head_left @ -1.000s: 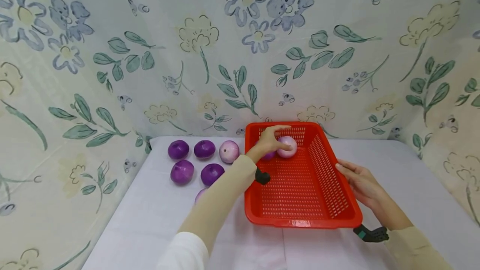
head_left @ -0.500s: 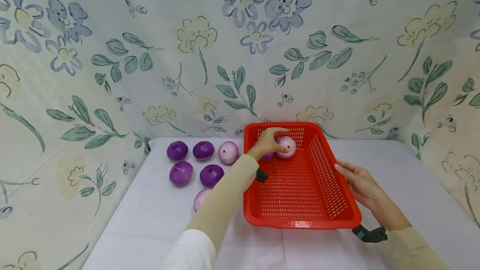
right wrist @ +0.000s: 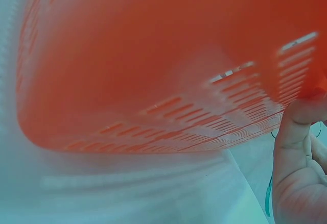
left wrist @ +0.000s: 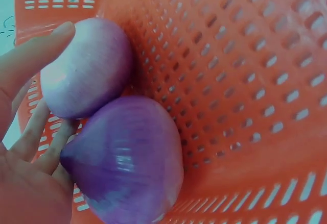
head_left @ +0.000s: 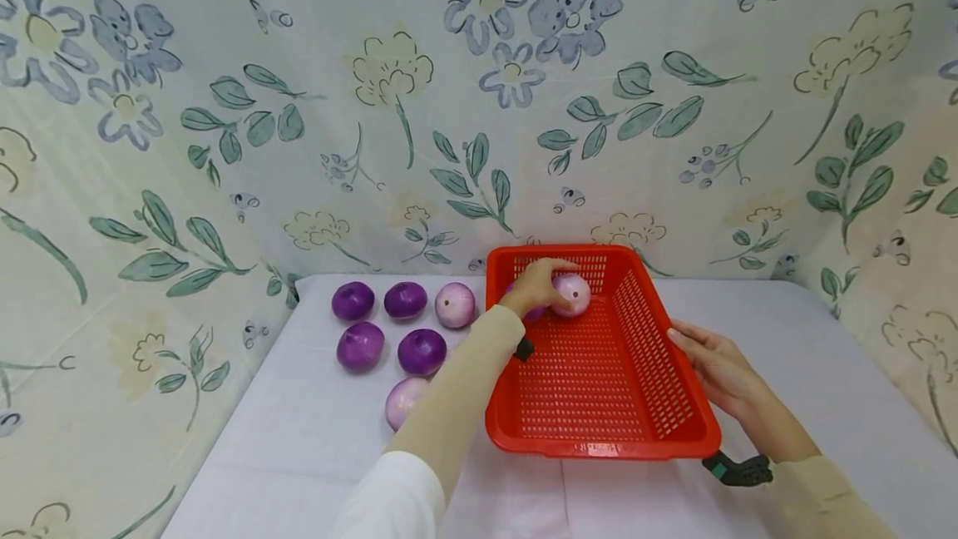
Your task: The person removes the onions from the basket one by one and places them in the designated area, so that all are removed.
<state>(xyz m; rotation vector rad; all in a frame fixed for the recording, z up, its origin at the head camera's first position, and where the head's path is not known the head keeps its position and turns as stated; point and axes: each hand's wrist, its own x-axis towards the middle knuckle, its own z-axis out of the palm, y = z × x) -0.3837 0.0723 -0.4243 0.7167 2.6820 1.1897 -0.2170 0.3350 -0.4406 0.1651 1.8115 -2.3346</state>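
Observation:
A pale pink-purple onion [head_left: 572,296] sits at the far left corner of a red plastic basket [head_left: 591,447]. My left hand [head_left: 535,285] reaches over the basket's left side and holds this onion, thumb on the near side and fingers round the far side. In the left wrist view the thumb rests on the pale onion [left wrist: 92,66]; a darker purple onion [left wrist: 130,163] lies against it, in front of the fingers. From the head, the wrist mostly covers that darker one. My right hand [head_left: 722,364] grips the basket's right rim, thumb and fingers on the wall [right wrist: 296,81].
Left of the basket, several onions lie on the white-covered table [head_left: 284,456]: dark purple onions [head_left: 422,352] and paler onions [head_left: 455,304]. One pale onion [head_left: 404,402] is partly behind my left forearm. A floral curtain [head_left: 419,190] hangs right behind the table.
My left hand has lowered and drawn back slightly around the pale onion, which stays put. The left forearm has shifted right, showing more of the near pale onion. The right hand has held still.

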